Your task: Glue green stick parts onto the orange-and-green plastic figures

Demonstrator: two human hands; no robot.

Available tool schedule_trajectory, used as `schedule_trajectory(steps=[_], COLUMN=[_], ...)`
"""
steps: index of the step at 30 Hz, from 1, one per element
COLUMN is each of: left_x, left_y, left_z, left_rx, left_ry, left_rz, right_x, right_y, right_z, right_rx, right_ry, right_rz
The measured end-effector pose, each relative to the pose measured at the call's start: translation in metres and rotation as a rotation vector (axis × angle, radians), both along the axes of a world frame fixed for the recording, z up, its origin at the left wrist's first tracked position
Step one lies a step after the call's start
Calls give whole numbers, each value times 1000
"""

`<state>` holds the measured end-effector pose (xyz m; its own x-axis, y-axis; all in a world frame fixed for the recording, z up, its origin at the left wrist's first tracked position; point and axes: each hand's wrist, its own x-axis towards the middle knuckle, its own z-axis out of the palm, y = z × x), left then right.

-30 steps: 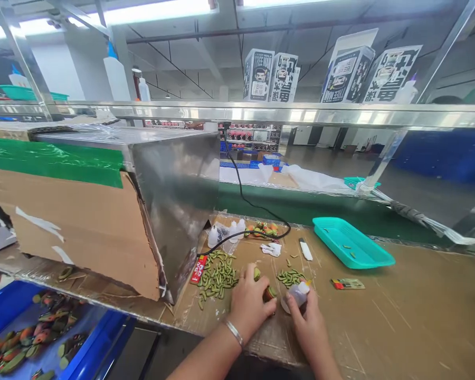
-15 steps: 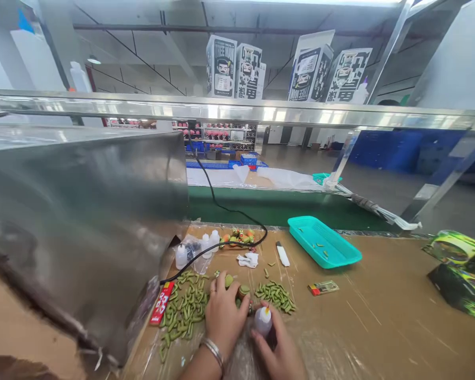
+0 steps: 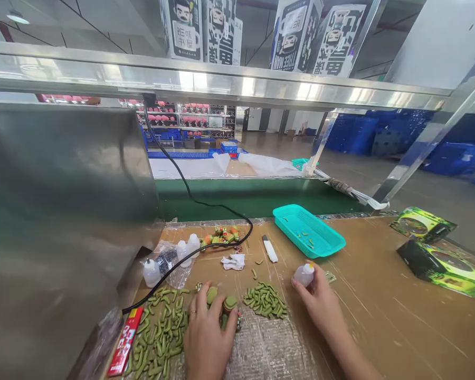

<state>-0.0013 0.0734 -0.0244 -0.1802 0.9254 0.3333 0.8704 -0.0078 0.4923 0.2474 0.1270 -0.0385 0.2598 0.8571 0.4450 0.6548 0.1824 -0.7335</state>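
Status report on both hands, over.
Left hand: fingers around small green-topped pieces. Right hand: holding small translucent plastic bottle. Black cable loops beyond left hand.

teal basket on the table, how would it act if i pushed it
The teal basket would probably slide rather than tip, being low and wide. Its thin, mesh-like walls suggest light, slightly flexible plastic. The loose green pieces inside might shift.

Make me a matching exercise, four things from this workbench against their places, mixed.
1. Yellow-tipped translucent bottle
2. Flat red packet
3. Turquoise plastic basket
4. Round green-topped pieces

A. Between fingers of the left hand
B. Behind the right hand
C. In the right hand
D. Left of the larger green pile

1-C, 2-D, 3-B, 4-A
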Motion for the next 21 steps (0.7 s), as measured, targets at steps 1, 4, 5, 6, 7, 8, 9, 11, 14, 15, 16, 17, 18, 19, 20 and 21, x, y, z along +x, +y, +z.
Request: schedule_trajectory(steps=[1,4,5,6,7,8,9,11,14,15,16,17,18,19,20,21], left_x=[0,0,0,0,0,-1,-1,-2,-1,-1,0,0,1,1,1,1], left_y=[0,-1,-1,-2,-2,-2,-3,-3,-3,-3,-3,-4,-4,-4,-5,-5], left_z=[0,1,1,2,3,3,3,3,1,0,-1,-2,-2,-2,-2,-2], left_rx=[-1,-6,-6,-6,-5,-3,-1,5,22,29,36,42,45,46,44,40], left_ry=[-2,-10,-13,-15,-18,-21,-25,-34,-47,-49,-49,-48,-45,-40,-34,-27], left_rz=[1,-1,-2,-4,-6,-7,-12,-22,-23,-24,-28,-37,-46,-54,-59,-64], right_x=[-4,-27,-36,-44,-51,-56,-59,-62,-63,-64,-65,-67,-69,-71,-73,-74], right_y=[-6,-15,-11,-5,4,15,24,36,28,21,13,7,1,-3,-6,-8], right_z=[2,13,16,17,17,17,15,12,11,11,12,13,13,14,15,15], right_rx=[38,108,94,61,19,-26,-67,-136,-200,-212,-218,-221,-220,-217,-210,-204], right_ry=[-16,-115,-163,-216,-262,-297,-323,-363,-423,-444,-464,-483,-500,-514,-524,-529], right_rz=[-44,45,165,307,426,504,550,594,656,678,698,716,733,747,756,762])
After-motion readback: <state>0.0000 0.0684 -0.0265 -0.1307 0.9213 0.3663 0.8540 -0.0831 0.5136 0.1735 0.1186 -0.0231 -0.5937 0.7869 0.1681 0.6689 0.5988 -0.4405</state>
